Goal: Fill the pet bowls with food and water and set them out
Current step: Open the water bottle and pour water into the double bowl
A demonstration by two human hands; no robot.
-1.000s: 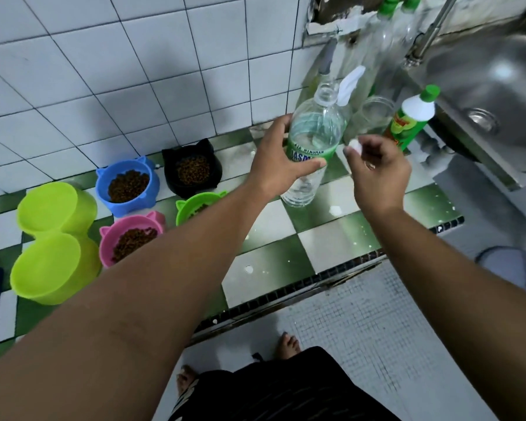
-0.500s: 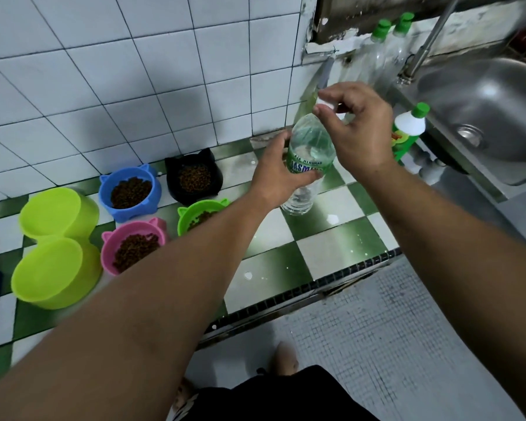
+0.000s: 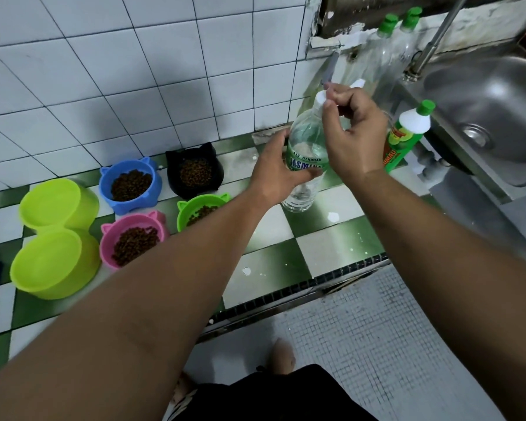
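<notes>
A clear water bottle (image 3: 304, 153) with a green label stands on the green-and-white tiled counter (image 3: 322, 247). My left hand (image 3: 274, 174) grips its body. My right hand (image 3: 353, 132) pinches the white cap (image 3: 321, 98) on the bottle's neck. Left of the bottle stand the blue bowl (image 3: 129, 185), black bowl (image 3: 195, 171), pink bowl (image 3: 134, 240) and small green bowl (image 3: 199, 209), each holding brown kibble. Two lime-green bowls (image 3: 55, 238) sit at the far left; I cannot tell what they hold.
A green cleaner bottle (image 3: 406, 135) with a white top stands just right of my right hand. Two clear bottles with green caps (image 3: 389, 47) stand by the wall. The steel sink (image 3: 492, 113) and tap lie at the right. The counter edge drops to a mosaic floor.
My right hand moved from beside the bottle, carrying the white cap, up to the bottle's mouth and now pinches the cap on the neck. My left hand kept its grip.
</notes>
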